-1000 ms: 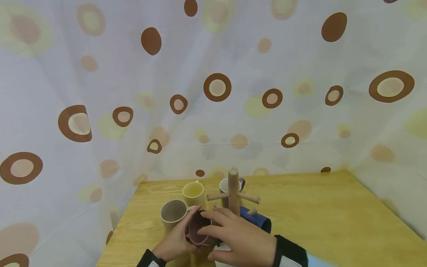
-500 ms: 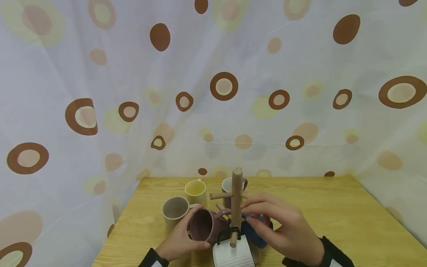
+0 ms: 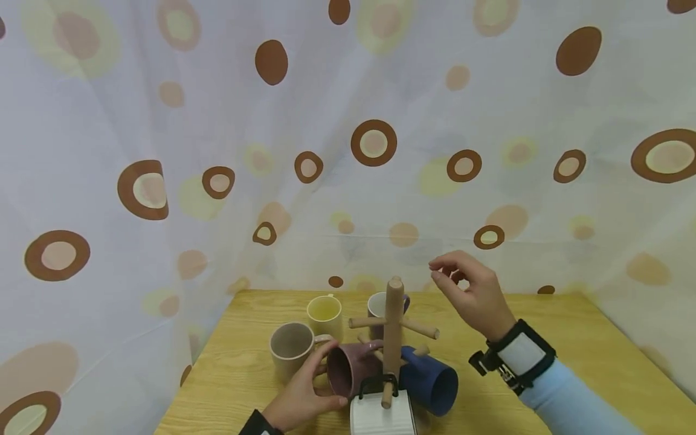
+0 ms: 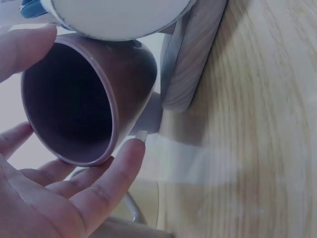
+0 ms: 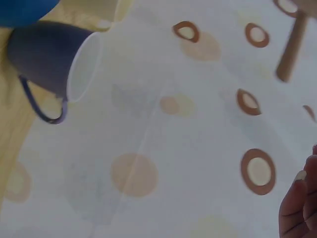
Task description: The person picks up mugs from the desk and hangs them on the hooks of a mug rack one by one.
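Observation:
My left hand (image 3: 303,391) holds the purple mug (image 3: 363,367) near its rim, thumb on one side and fingers on the other. This mug lies tilted, its mouth toward the left hand and its handle up against the wooden mug tree (image 3: 394,329). In the left wrist view the fingertips touch the rim of the purple mug (image 4: 106,82). My right hand (image 3: 478,293) is raised to the right of the tree, fingers loosely bent and nothing in them. A blue mug (image 3: 432,382) hangs tilted on the tree's right side. In front, a white ribbed mug (image 3: 382,414) hangs by its black handle.
A grey-beige mug (image 3: 290,350) and a yellow mug (image 3: 325,314) stand upright at the left. Behind the tree is a white-lined mug (image 3: 376,305) with a dark blue handle. Bare pegs (image 3: 420,328) stick out from the post. A spotted curtain (image 3: 348,199) encloses the wooden table (image 3: 522,338).
The right hand has left the purple mug, passed by the blue mug, and risen away to the right. The purple mug has shifted right against the post, with the left hand still on it.

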Motion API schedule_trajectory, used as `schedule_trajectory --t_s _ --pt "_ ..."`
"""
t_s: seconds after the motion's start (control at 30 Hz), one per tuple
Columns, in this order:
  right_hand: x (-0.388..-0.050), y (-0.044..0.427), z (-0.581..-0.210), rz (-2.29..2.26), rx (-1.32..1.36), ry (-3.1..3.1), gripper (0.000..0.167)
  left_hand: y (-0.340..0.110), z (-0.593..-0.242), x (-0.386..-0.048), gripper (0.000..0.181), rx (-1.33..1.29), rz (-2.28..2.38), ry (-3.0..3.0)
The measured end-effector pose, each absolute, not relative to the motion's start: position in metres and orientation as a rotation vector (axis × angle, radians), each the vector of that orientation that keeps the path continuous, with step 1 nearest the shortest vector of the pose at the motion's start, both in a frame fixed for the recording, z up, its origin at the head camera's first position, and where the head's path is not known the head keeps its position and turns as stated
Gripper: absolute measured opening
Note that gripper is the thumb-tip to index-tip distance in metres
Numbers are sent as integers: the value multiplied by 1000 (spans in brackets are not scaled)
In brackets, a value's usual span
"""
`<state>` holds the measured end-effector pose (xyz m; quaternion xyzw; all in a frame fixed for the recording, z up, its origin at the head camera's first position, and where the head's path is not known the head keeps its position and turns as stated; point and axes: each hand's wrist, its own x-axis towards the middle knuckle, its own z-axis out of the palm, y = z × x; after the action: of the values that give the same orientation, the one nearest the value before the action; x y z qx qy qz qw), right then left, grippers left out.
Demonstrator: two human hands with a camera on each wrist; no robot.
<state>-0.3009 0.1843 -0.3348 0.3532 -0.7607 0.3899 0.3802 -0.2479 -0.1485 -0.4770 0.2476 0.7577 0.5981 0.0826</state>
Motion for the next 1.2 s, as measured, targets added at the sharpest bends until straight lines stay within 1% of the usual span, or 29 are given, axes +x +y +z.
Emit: schedule_trajectory --t_s 0.13,0.2,0.3,0.4,0.5,0.57,0.63,0.77,0.87,0.97,1.03,1.13,1.2 --pt "-337 185 -353 930 801 -2200 20 -145 -477 -249 85 747 1789 2289" --pt "-351 181 -362 897 795 -2330 24 -144 -477 -249 83 745 1793 2297" --pt "-371 170 -376 774 864 -2505 37 -144 -478 -249 79 728 1786 2306" --pt "-389 155 -389 601 941 -2660 55 -146 -479 -246 77 704 1797 2307" --pt "-402 141 -403 486 949 -2814 74 -146 -481 -243 78 666 1815 2285" --pt "-412 133 -416 421 954 -2877 82 -145 -483 -241 79 633 1821 2277" --pt "-420 127 -429 398 988 -2927 85 -144 -484 -240 80 604 1834 2264" --pt "-435 120 -451 372 1196 -2938 91 -142 -483 -239 82 592 1843 2291" --pt "-436 118 -457 452 1267 -2934 89 -141 -482 -234 84 626 1823 2371" --pt "-434 116 -460 528 1249 -2882 76 -141 -481 -227 85 650 1788 2475" --pt "-439 118 -470 553 1257 -2799 67 -142 -479 -222 85 632 1794 2525" --pt "-445 127 -472 584 1256 -2734 63 -145 -474 -212 84 568 1837 2567" --pt "-446 136 -466 621 1192 -2719 62 -148 -469 -205 83 521 1879 2576"
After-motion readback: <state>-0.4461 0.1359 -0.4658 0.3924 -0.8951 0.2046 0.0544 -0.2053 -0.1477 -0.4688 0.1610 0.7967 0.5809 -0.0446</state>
